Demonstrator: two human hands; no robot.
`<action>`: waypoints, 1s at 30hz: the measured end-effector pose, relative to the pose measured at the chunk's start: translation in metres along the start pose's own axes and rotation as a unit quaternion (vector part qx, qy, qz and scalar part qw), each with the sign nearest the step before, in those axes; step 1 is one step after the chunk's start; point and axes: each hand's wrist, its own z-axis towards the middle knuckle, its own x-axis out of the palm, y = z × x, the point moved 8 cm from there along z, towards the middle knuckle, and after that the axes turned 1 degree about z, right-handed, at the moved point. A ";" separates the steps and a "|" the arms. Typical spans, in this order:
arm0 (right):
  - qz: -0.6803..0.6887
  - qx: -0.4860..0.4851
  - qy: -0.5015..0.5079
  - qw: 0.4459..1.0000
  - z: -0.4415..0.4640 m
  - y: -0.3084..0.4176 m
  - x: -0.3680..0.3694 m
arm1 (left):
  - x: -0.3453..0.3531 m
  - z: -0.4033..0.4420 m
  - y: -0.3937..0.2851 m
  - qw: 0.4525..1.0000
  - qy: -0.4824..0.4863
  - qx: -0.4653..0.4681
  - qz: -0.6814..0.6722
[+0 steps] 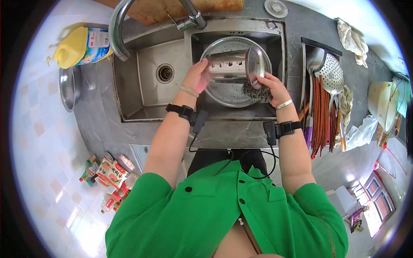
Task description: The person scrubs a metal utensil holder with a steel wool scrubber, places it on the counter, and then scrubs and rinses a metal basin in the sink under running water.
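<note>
canister (228, 66) is held sideways over the pan (223, 93) in the right sink (278, 64); probably light, stiff, slippery, best gripped at both ends: left hand (196, 78) clasps one, right hand (276, 89) pinches the rim, scrubber (254, 92) against its fingers.

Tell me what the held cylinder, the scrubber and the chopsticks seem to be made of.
Cylinder: polished metal, probably stainless steel; silvery with bright reflections.
Scrubber: likely steel wool, dull; a grey, curly, wiry mass.
Chopsticks: probably wood, judging by their reddish-brown colour, though plastic can't be ruled out; finish unclear.
</note>
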 end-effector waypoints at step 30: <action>-0.281 -0.315 -0.092 0.902 0.005 0.031 0.045 | -0.009 -0.053 -0.039 0.973 -0.174 0.098 0.118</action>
